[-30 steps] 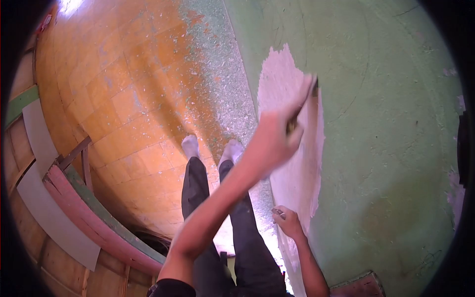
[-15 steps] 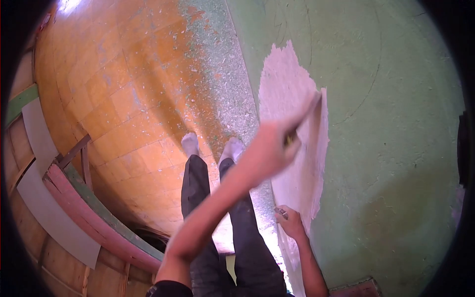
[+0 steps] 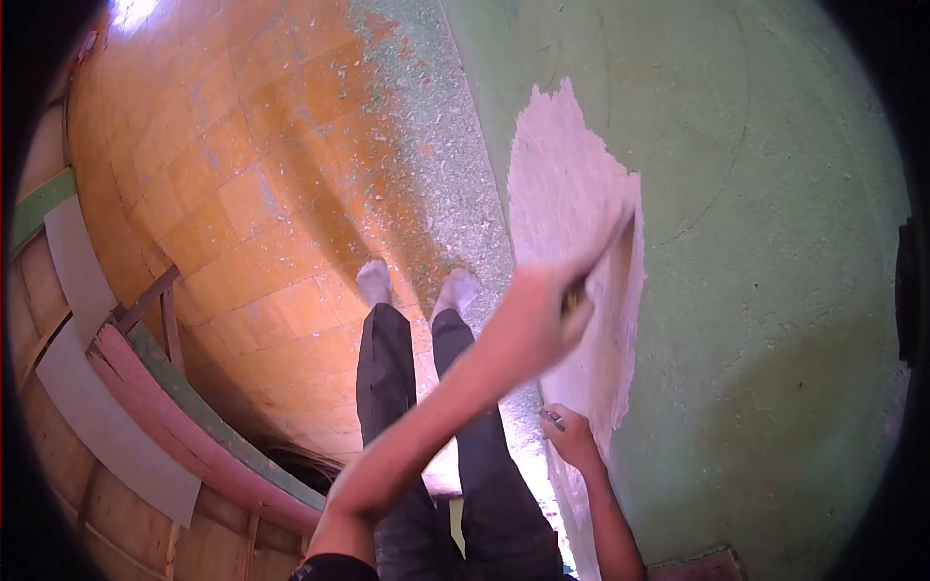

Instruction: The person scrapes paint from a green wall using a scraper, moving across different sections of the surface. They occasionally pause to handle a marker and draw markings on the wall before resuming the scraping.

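My left hand reaches across my body, closed around a scraper. A little yellow shows in the grip; the rest of the tool is blurred and mostly hidden by the fingers. Its far end meets a pale bare patch on the green painted wall, close to the patch's right edge. Lower down, my right hand is closed beside the patch's lower part. Something small, grey and metallic shows at its fingers, too small to name.
Green and white flakes lie along the wall's foot on the orange tiled floor. My feet stand there. At lower left is a pink and green wooden edge, with pale strips on boards beside it.
My left hand and the scraper have moved slightly down along the pale patch, towards my body. My right hand stays nearly where it was.
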